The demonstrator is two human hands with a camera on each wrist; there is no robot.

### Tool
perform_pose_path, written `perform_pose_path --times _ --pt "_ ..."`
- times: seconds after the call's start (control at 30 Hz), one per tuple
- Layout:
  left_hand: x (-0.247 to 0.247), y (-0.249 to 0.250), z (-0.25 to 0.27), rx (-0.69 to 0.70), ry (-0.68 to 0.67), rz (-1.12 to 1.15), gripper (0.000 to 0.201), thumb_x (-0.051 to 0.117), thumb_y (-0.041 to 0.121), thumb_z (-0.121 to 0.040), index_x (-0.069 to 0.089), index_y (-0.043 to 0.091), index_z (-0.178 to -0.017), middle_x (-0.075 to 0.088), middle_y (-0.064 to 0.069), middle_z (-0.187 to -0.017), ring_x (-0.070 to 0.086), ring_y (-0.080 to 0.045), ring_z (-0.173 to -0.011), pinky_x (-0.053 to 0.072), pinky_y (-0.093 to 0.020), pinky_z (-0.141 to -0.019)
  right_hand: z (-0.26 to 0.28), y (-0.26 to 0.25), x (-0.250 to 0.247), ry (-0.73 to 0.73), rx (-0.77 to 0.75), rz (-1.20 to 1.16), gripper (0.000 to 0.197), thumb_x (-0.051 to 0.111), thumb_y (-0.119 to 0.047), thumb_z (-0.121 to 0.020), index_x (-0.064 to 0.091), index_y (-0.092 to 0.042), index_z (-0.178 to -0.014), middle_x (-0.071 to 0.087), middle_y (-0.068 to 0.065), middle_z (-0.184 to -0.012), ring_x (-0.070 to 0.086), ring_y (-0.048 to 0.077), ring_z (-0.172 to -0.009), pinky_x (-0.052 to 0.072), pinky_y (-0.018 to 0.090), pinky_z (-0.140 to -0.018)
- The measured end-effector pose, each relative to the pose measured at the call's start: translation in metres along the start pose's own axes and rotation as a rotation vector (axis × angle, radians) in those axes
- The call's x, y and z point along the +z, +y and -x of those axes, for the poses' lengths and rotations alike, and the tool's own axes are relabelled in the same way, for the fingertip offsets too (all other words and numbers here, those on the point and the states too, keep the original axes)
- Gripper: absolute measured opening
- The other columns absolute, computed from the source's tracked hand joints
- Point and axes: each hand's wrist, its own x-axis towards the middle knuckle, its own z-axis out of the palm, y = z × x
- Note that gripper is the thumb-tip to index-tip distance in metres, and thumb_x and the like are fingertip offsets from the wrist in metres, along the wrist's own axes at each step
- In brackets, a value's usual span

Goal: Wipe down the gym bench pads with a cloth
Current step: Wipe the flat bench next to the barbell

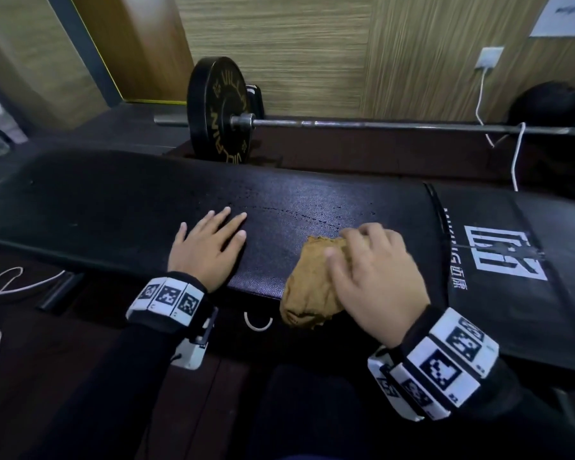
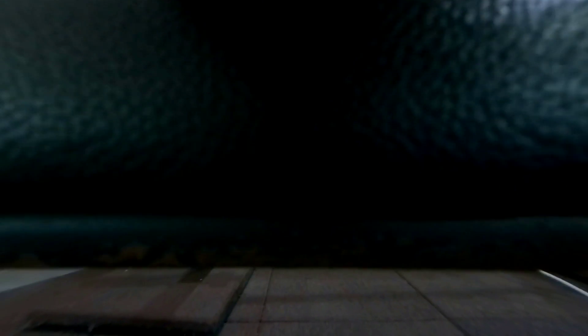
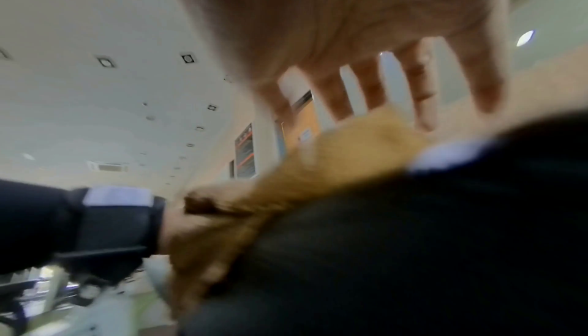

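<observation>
1. The cloth (image 1: 312, 287), tan and crumpled, lies on the near edge of the long bench pad (image 1: 146, 200), hanging partly over that edge; in the head view it sits at about five o'clock from the pad's middle.
2. The right hand (image 1: 375, 280) lies on the cloth's right part, palm down; its fingers (image 3: 420, 95) are spread and reach down onto the cloth (image 3: 343, 155), lightly bent over it rather than pinching.
3. The left hand (image 1: 206, 247) lies flat on the pad at nine o'clock from the cloth, apart from it; fingers straight and close together, thumb set out to the side; the left wrist view is dark and shows only pad (image 2: 95, 77) and floor.
4. A second pad (image 1: 512, 293) with a white logo adjoins at three o'clock.
5. A barbell (image 1: 379, 125) with a black plate (image 1: 218, 111) lies on the floor at twelve o'clock, beyond the bench; a white cable (image 1: 515, 154) hangs over the bar at its right.
</observation>
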Motion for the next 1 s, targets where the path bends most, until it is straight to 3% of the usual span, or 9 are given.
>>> perform_pose_path --times 0.1,0.27,0.37,0.43,0.5,0.63,0.77,0.9,1.0 --pt "0.005 0.002 0.003 -0.001 0.057 -0.002 0.050 0.020 0.061 -0.093 0.025 0.053 -0.142 0.019 0.021 -0.155 0.009 -0.004 -0.145 0.001 -0.045 -0.118 -0.001 -0.013 0.006 -0.241 -0.047 0.137 0.071 0.026 -0.072 -0.082 0.048 -0.019 -0.124 0.042 -0.001 -0.127 0.038 0.025 -0.122 0.038 0.043 -0.099" --pt "0.008 0.002 0.006 0.001 0.107 -0.004 0.051 0.018 0.063 -0.092 0.026 0.053 -0.142 0.020 0.021 -0.155 0.011 -0.004 -0.145 0.002 -0.044 -0.118 -0.014 -0.001 -0.006 -0.392 -0.139 0.110 0.052 0.042 -0.045 -0.092 0.036 -0.020 -0.136 0.031 0.000 -0.143 0.028 0.021 -0.134 0.034 0.044 -0.107" --pt "0.008 0.003 0.006 0.001 0.123 0.002 0.053 0.018 0.063 -0.091 0.028 0.052 -0.141 0.021 0.021 -0.155 0.011 -0.004 -0.145 0.002 -0.043 -0.118 -0.020 0.003 -0.013 -0.669 -0.200 0.162 0.061 0.034 -0.028 -0.099 0.003 -0.021 -0.151 -0.001 0.008 -0.158 0.007 0.023 -0.145 0.014 0.038 -0.116" --pt "0.008 0.002 0.006 0.004 0.128 0.000 0.054 0.017 0.064 -0.090 0.029 0.052 -0.142 0.021 0.021 -0.155 0.011 -0.004 -0.145 0.003 -0.043 -0.119 -0.027 -0.003 -0.017 -0.800 -0.160 0.173 0.061 0.025 -0.036 -0.101 -0.008 -0.024 -0.150 -0.014 0.008 -0.157 -0.004 0.025 -0.146 0.002 0.038 -0.116" --pt "0.007 0.002 0.007 0.007 0.139 0.002 0.054 0.018 0.063 -0.090 0.030 0.051 -0.142 0.022 0.021 -0.154 0.012 -0.004 -0.145 0.003 -0.042 -0.118 -0.039 -0.013 -0.017 -0.863 -0.146 0.201 0.065 0.020 -0.052 -0.098 -0.010 -0.025 -0.149 -0.017 0.005 -0.156 -0.007 0.026 -0.145 -0.003 0.038 -0.116" --pt "0.006 0.003 0.008 0.002 0.152 0.015 0.049 0.023 0.060 -0.093 0.032 0.051 -0.141 0.024 0.022 -0.154 0.013 -0.003 -0.144 0.004 -0.041 -0.118 -0.085 -0.036 0.003 -0.832 -0.263 0.376 0.065 0.027 -0.046 -0.100 -0.010 -0.025 -0.149 -0.016 0.005 -0.157 -0.003 0.029 -0.145 0.000 0.044 -0.116" --pt "0.005 0.001 0.008 0.000 0.161 0.029 0.045 0.027 0.058 -0.095 0.035 0.052 -0.139 0.025 0.023 -0.152 0.015 -0.001 -0.143 0.006 -0.039 -0.118 -0.155 -0.032 0.019 -0.777 -0.311 0.339 0.061 0.031 -0.034 -0.102 -0.004 -0.021 -0.150 -0.010 0.008 -0.158 -0.002 0.031 -0.145 0.003 0.041 -0.115" --pt "0.004 0.002 0.008 -0.003 0.161 0.043 0.048 0.025 0.061 -0.091 0.037 0.053 -0.137 0.027 0.024 -0.151 0.015 0.000 -0.143 0.006 -0.038 -0.119 -0.195 0.015 0.012 -0.698 -0.199 0.336 0.064 0.034 -0.027 -0.102 -0.008 -0.014 -0.149 -0.010 0.011 -0.157 -0.009 0.028 -0.144 0.001 0.038 -0.115" --pt "0.004 0.003 0.008 -0.012 0.173 0.043 0.054 0.020 0.064 -0.087 0.039 0.053 -0.136 0.029 0.025 -0.150 0.017 0.000 -0.142 0.008 -0.039 -0.118 -0.192 0.051 -0.003 -0.740 -0.056 0.274 0.067 0.035 -0.022 -0.102 -0.011 -0.009 -0.148 -0.013 0.014 -0.156 -0.012 0.028 -0.144 0.000 0.039 -0.117"
